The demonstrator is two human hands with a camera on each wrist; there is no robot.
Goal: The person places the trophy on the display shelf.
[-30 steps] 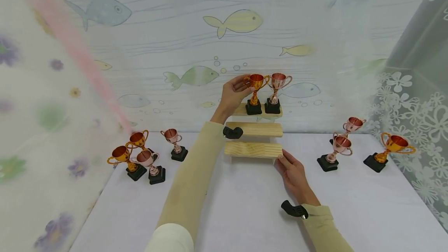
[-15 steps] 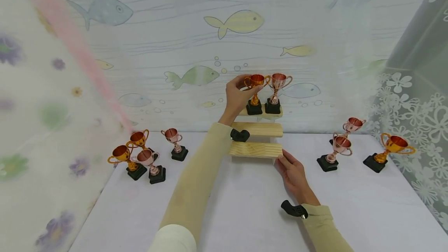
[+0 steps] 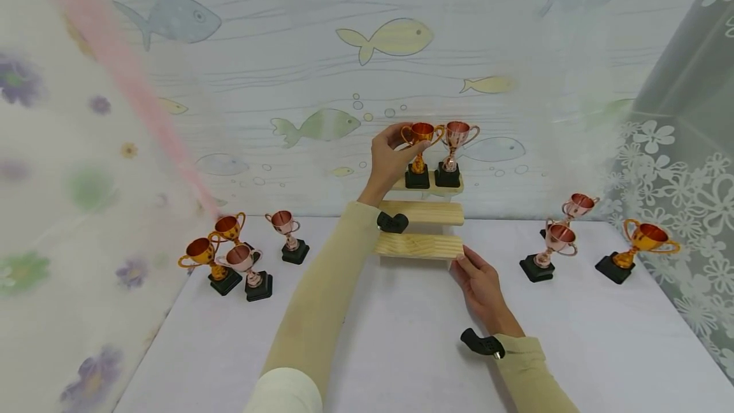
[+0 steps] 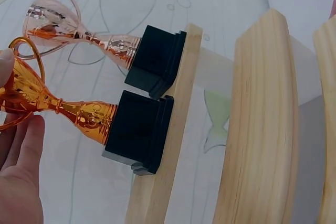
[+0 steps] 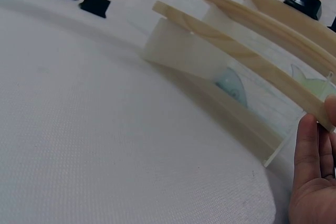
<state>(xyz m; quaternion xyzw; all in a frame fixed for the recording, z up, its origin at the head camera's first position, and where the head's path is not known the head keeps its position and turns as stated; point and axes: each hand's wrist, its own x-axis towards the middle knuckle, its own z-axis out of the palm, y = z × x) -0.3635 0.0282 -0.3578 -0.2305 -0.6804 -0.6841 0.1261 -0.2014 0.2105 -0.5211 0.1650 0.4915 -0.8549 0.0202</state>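
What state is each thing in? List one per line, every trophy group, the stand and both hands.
Gold trophy: upright on the top step, cup gripped by the left hand.
Rose trophy: upright beside it, untouched.
Wooden step stand: upright, lower two steps bare.
Right hand: fingers straight, touching the bottom step's right end.
Left four trophies: upright on the table.
Right three trophies: upright on the table.
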